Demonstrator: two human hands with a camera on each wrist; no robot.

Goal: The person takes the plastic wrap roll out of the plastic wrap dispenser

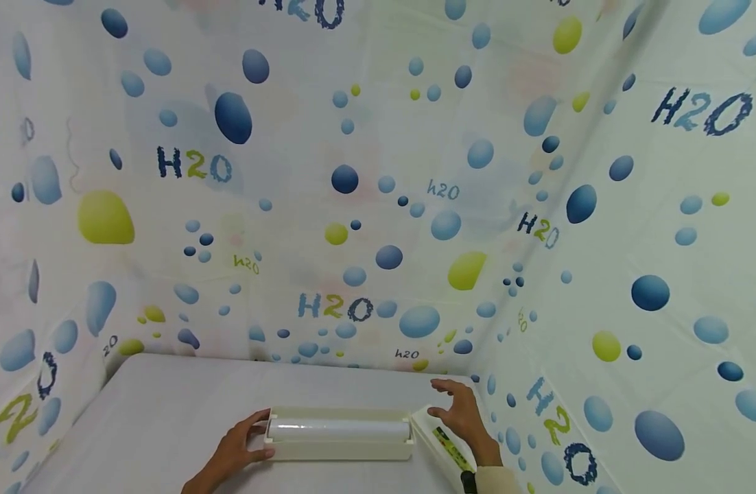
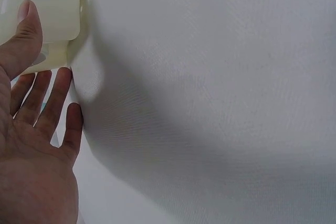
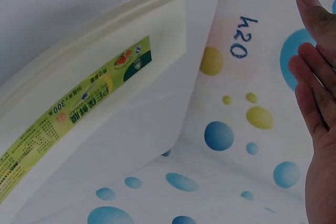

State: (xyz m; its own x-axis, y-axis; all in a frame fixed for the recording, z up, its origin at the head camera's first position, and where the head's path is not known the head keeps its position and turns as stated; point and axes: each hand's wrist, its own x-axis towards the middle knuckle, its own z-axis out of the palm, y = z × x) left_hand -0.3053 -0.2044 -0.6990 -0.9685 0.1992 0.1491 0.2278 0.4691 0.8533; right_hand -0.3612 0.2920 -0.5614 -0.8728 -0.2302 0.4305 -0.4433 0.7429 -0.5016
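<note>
A cream plastic cling film box lies lengthwise on the table, its top uncovered. Inside it sits a shiny roll of cling film. My left hand holds the box's left end, thumb at the near corner and fingers at the far one. In the left wrist view the thumb of that hand lies against the box end. To the right stands the long cream lid with a green and yellow label. Above it hovers my right hand, fingers spread and bent a little, holding nothing.
The table has a white cover. Cloth walls printed with dots and "H2O" lettering enclose it at the back and sides. Close to the right wrist, a dark object shows at the bottom edge.
</note>
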